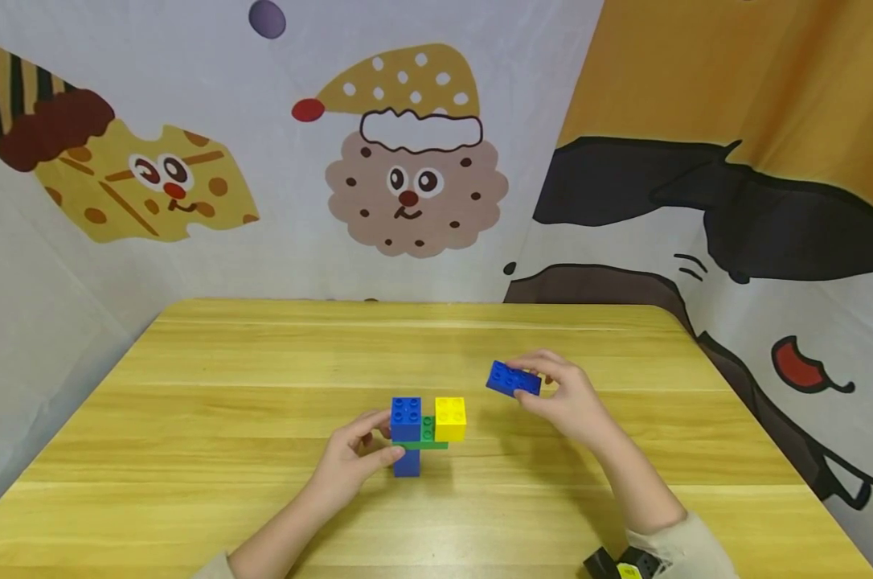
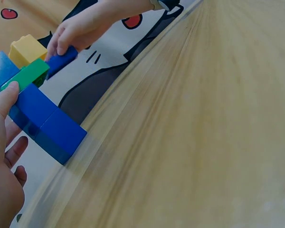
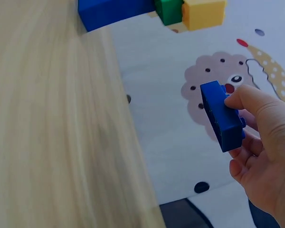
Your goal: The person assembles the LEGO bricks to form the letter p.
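Observation:
A small tower of building bricks stands upright on the wooden table. Its column is blue bricks [image 2: 50,118], topped by a green brick [image 1: 428,430] that juts to the right. On the green one sit a blue brick [image 1: 406,413] at the left and a yellow brick [image 1: 450,418] at the right, with a gap between them. My left hand [image 1: 351,454] grips the tower from its left side, thumb at the green brick's level. To the right and farther back, my right hand [image 1: 568,398] pinches a loose blue brick [image 3: 222,116] by one end, in the air, apart from the tower.
The wooden table [image 1: 263,362] spreads around both hands, its back edge against a hanging cloth [image 1: 263,273] printed with cartoon figures. A black device [image 1: 601,563] with a yellow-green label shows by the right sleeve [image 1: 686,551].

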{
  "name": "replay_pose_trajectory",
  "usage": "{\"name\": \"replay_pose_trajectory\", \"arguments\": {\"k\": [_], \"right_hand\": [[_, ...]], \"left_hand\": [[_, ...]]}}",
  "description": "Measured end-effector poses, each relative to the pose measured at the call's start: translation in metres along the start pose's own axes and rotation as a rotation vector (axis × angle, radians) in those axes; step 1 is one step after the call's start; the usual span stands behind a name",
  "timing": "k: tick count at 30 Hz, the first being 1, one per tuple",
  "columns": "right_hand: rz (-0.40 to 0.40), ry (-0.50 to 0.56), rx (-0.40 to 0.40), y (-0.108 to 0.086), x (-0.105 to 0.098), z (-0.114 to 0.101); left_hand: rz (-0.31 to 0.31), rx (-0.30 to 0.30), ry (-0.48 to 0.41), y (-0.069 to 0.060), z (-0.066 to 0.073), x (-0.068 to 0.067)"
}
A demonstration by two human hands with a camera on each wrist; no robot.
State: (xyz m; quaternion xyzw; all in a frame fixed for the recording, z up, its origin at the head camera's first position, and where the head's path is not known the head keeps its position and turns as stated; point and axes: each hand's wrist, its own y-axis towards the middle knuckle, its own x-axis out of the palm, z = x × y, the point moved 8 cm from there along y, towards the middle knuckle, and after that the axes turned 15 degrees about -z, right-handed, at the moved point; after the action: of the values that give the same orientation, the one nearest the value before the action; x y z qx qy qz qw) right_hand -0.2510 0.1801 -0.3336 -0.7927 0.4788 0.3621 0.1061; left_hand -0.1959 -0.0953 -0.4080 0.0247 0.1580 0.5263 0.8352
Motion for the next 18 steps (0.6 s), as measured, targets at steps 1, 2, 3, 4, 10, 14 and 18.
{"name": "replay_pose_trajectory", "arguments": {"k": [1,2,3,4,10,14,18], "right_hand": [[0.004,0.001,-0.008,0.000,0.000,-0.003],[0.008,0.004,-0.017,-0.001,0.000,-0.006],[0.011,0.005,-0.027,-0.001,0.000,-0.008],[0.014,0.005,-0.037,-0.001,0.000,-0.011],[0.034,-0.005,-0.109,-0.004,-0.001,-0.030],[0.043,-0.008,-0.164,-0.005,0.000,-0.042],[0.048,0.004,-0.221,-0.007,0.001,-0.054]], "left_hand": [[0.000,-0.002,0.000,0.000,0.000,0.000],[0.000,-0.004,0.000,0.000,0.000,0.000],[-0.001,-0.006,0.000,0.000,0.000,0.000],[0.000,-0.009,-0.001,0.000,-0.001,0.000],[0.005,-0.023,-0.002,0.000,-0.001,0.000],[0.005,-0.035,-0.002,0.000,-0.001,-0.001],[0.005,-0.044,0.000,0.000,-0.002,-0.001]]}}
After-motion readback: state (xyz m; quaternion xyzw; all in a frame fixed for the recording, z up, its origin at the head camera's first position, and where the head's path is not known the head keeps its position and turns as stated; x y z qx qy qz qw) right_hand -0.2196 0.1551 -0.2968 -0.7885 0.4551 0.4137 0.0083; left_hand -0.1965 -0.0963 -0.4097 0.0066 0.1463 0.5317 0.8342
